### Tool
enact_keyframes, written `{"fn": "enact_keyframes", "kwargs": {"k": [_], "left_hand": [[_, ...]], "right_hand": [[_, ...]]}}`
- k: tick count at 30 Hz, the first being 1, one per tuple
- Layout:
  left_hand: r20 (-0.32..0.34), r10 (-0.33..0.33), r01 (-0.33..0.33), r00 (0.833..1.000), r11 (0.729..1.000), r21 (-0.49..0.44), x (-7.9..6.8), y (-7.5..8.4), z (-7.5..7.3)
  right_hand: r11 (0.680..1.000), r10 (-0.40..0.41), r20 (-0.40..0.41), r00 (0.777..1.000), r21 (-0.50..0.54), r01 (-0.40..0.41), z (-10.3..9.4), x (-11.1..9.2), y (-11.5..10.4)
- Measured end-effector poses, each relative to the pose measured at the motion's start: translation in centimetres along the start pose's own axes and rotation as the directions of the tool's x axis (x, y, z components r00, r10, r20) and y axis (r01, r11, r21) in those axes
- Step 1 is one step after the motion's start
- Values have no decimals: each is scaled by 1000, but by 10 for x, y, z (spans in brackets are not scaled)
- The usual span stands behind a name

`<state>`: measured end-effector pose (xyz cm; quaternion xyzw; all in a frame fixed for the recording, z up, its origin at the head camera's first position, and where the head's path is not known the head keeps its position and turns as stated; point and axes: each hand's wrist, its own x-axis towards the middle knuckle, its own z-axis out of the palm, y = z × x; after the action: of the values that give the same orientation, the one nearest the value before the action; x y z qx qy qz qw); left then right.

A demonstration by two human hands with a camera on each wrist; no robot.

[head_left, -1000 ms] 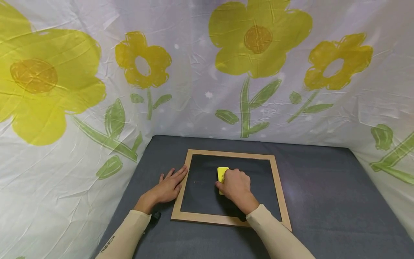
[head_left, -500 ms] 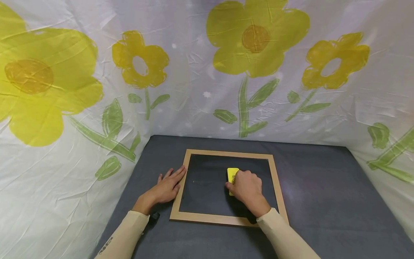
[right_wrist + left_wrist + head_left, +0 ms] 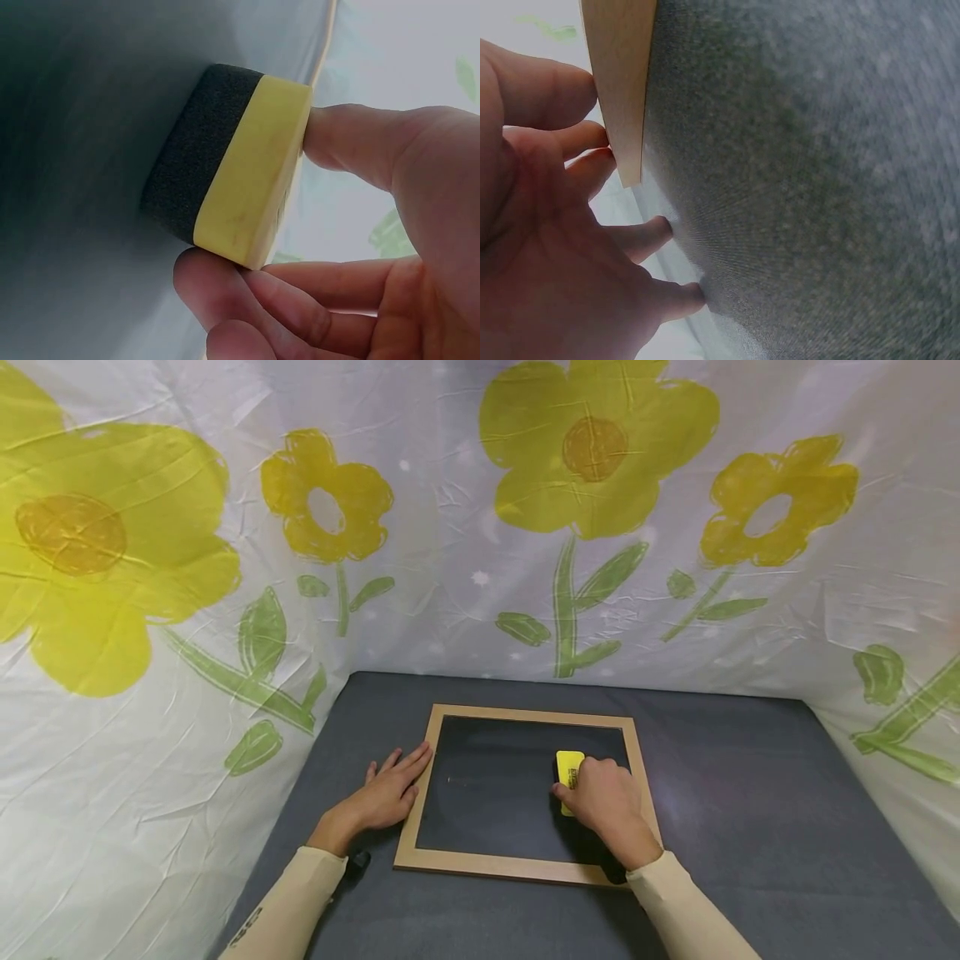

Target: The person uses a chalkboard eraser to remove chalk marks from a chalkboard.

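A blackboard (image 3: 495, 818) in a light wooden frame lies flat on the dark table. On its right half sits a yellow eraser (image 3: 570, 768) with a thick black felt layer, pinched between thumb and fingers of my right hand (image 3: 609, 797). In the right wrist view the felt side of the eraser (image 3: 232, 165) faces the dark board surface. My left hand (image 3: 378, 797) has its fingers spread, some touching the frame's left side. Seen from the left wrist, the thumb and two fingers meet the wooden frame (image 3: 626, 90), while the other two fingertips touch the cloth.
Grey-black cloth covers the table (image 3: 780, 827), which extends to the right of the board. A white curtain (image 3: 450, 568) printed with yellow flowers stands behind and at both sides. Small pale marks show on the board's left half.
My right hand has slid the eraser rightward across the board, from near the middle to the right part. The left hand stays at the frame's left side.
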<state>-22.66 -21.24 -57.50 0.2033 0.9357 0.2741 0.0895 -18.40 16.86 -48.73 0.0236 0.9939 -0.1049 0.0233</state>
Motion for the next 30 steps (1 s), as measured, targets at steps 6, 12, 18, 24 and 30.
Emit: {"fn": "enact_keyframes", "kwargs": {"k": [6,12,18,24,30], "left_hand": [[1,27,-26,1000,1000,-9,-1,1,-2],[4,34,-34,999,999,-23,-2,2,-3],[3,0,0,1000,1000,-1,0,1,-1],[-1,-2,2,1000,1000,3,1,1,-1],[3,-4,4,1000,1000,4,-1,0,0]], "right_hand": [[999,36,12,999,-16,-36,-5,-1,16],[996,84,33,996,-19,-83,-9,-3,33],[994,112,45,993,-23,-111,-14,-4,47],[991,130,52,990,-10,-130,-19,-5,57],[989,147,61,987,-7,-146,-19,-7,62]]}}
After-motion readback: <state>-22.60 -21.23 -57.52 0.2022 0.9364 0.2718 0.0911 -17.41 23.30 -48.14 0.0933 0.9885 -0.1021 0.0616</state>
